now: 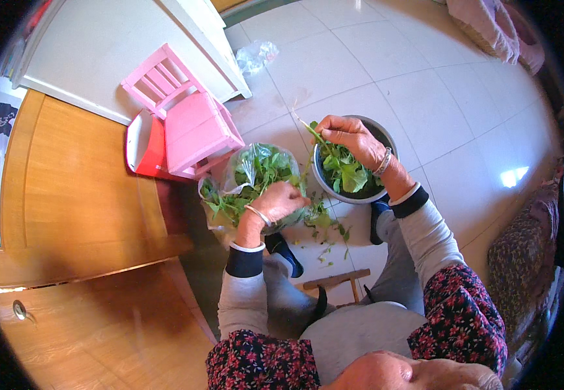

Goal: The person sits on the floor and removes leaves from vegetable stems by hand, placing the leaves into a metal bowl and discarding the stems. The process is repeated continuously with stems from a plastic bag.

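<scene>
My right hand [352, 139] pinches a leafy green plant [322, 139] by its stem, with the thin pale root pointing up and away. Below it stands a round grey basin [349, 199] holding green leaves [352, 176], partly covered by my hand and wrist. My left hand [280, 201] has its fingers closed at the lower, yellowish leaves of the hanging plant; the fingertips are partly hidden. Just beyond and left of this hand, a clear plastic bag [244, 171] is full of leafy greens [268, 163].
Loose leaves and scraps [323, 222] lie on the tiled floor [408, 107] between my feet. A pink wooden chair [196, 122] and a red box [152, 146] stand at left, beside a wooden cabinet [87, 180]. A crumpled plastic bag [257, 56] lies farther off. Fabric-covered furniture [521, 248] is at right.
</scene>
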`<state>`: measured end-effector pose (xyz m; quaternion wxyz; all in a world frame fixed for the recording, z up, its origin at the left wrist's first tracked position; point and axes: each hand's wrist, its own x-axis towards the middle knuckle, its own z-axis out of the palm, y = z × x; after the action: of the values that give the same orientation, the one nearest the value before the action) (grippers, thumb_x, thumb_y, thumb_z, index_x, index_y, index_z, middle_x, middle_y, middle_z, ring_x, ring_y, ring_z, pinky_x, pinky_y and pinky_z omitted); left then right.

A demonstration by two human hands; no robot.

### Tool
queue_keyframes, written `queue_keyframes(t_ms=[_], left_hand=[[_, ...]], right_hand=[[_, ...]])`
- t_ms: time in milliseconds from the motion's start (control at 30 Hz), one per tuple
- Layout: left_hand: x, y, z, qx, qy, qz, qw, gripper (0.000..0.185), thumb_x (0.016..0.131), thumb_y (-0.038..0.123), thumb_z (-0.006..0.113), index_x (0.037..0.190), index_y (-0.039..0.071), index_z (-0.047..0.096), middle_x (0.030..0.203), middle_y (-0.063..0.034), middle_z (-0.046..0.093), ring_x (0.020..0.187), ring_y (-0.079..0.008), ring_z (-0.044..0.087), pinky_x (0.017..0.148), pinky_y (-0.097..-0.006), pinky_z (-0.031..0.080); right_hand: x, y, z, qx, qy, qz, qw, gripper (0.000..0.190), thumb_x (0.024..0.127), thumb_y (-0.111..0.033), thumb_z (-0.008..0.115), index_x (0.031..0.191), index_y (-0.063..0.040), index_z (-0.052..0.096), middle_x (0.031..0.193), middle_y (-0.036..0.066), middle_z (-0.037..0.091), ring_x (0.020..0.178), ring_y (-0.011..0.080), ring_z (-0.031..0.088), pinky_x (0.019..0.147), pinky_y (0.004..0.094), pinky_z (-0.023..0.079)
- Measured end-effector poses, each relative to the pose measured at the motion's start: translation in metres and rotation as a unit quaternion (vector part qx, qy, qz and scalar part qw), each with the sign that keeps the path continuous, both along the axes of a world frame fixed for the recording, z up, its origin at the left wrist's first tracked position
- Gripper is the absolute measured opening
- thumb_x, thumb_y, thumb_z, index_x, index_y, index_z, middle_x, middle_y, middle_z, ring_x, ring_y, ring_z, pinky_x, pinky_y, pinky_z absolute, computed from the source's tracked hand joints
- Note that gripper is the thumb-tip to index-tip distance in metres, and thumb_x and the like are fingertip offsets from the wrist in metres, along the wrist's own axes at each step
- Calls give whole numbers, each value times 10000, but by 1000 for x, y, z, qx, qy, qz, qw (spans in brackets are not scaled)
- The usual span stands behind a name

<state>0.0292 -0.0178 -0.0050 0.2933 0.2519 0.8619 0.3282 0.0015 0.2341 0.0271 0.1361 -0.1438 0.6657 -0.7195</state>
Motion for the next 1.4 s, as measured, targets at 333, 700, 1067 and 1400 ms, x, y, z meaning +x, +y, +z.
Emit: queue_keyframes(t_ms=[333, 700, 1067, 1400], left_hand=[[-24, -1, 22, 230, 117, 330, 908, 239, 896, 192, 597, 809, -31, 603, 655, -85, 585, 592, -179, 543, 580, -340, 435], [-19, 26, 30, 378, -75, 283, 878, 164, 945, 222, 624, 950, 58, 627, 764, 46, 559, 692, -47, 501, 595, -220, 404], [-18, 32, 24, 414, -60, 260, 870, 67, 898, 96, 671, 913, 36, 644, 778, -7, 628, 660, -87, 579, 590, -227, 468], [-23, 29, 10, 449, -152, 297, 829, 74, 889, 100, 685, 883, 45, 636, 734, -25, 616, 608, -120, 571, 548, -242, 459]], right_hand=[[0, -6, -3, -123, -91, 19, 988, 226, 970, -224, 508, 952, -25, 614, 935, 42, 660, 876, 115, 570, 824, 273, 434], [-5, -4, -26, 115, 357, 55, 925, 126, 855, -74, 559, 839, -6, 664, 914, 55, 666, 793, 140, 599, 702, 286, 480], [1, -17, -22, -7, -19, 112, 993, 272, 906, -275, 630, 954, -8, 641, 850, 37, 649, 773, 117, 601, 685, 289, 484], [6, -17, -17, 27, -84, 104, 991, 226, 862, -252, 661, 834, -28, 654, 689, -3, 617, 643, 85, 558, 567, 257, 434]])
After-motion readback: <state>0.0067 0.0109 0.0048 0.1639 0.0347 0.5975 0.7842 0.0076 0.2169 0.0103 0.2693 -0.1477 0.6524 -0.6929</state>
